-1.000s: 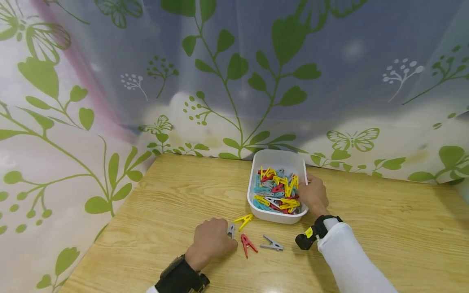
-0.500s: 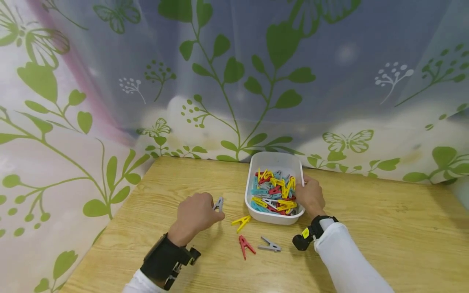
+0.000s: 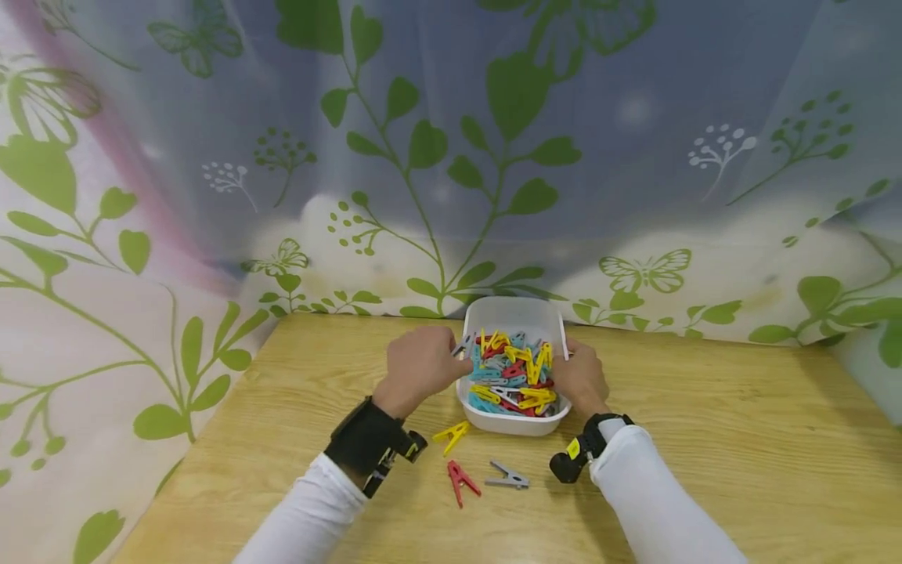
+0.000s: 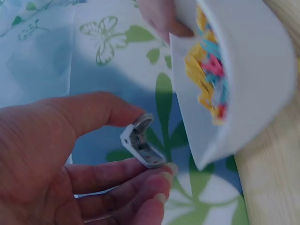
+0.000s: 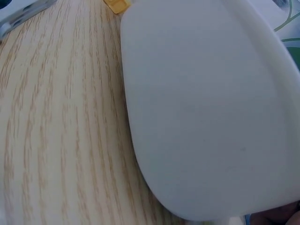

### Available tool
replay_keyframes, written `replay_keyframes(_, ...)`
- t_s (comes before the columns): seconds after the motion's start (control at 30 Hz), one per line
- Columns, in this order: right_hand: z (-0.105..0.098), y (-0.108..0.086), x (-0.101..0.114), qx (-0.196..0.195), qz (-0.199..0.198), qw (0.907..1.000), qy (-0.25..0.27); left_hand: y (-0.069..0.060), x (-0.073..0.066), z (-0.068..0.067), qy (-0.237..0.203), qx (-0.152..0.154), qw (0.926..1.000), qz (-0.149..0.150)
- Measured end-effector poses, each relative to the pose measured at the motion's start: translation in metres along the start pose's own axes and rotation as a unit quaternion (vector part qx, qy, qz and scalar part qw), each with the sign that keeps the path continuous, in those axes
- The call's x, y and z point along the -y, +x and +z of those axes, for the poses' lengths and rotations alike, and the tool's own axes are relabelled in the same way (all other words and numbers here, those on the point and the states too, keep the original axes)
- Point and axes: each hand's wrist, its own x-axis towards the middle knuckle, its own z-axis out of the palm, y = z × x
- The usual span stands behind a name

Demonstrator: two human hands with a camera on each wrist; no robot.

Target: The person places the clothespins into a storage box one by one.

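Note:
My left hand [image 3: 423,362] pinches a grey clothespin [image 4: 142,140] between thumb and fingers, at the left rim of a white plastic bin [image 3: 514,425]. Inside the bin lies a heap of yellow, red, blue and grey clothespins [image 3: 510,374]. At the bin's right side, my right hand [image 3: 582,377] grips the rim; its fingers are partly hidden by the wall. On the table in front of the bin lie a yellow clothespin [image 3: 452,435], a red clothespin [image 3: 461,481] and another grey clothespin [image 3: 507,475].
The wood-grain table [image 3: 705,439] runs to a patterned curtain [image 3: 395,196] hanging along its back and left sides. The bin stands close to the back curtain.
My left hand has lifted the grey clothespin off the table, first left, then up and right to the bin's left rim. My right hand stays on the bin.

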Motion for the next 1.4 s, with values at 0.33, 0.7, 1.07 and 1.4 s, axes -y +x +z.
replay_keyframes(0.33,0.001,0.002,-0.003,-0.006,-0.014,0.9999,-0.005,0.032,-0.037,0.011,-0.003,0.002,0.9991,0.042)
replay_keyframes(0.7,0.004,0.002,-0.003,-0.009,-0.021,0.9997,-0.011,0.032,-0.025,0.017,-0.022,-0.024,0.999,0.032)
replay_keyframes(1.07,0.001,0.001,-0.004,-0.011,-0.017,0.9997,-0.016,0.002,0.024,0.029,-0.069,0.024,0.9967,-0.034)
replay_keyframes(1.4,0.002,0.0,-0.003,0.001,-0.011,0.9998,-0.016,-0.034,0.045,0.054,-0.097,0.108,0.9894,-0.005)
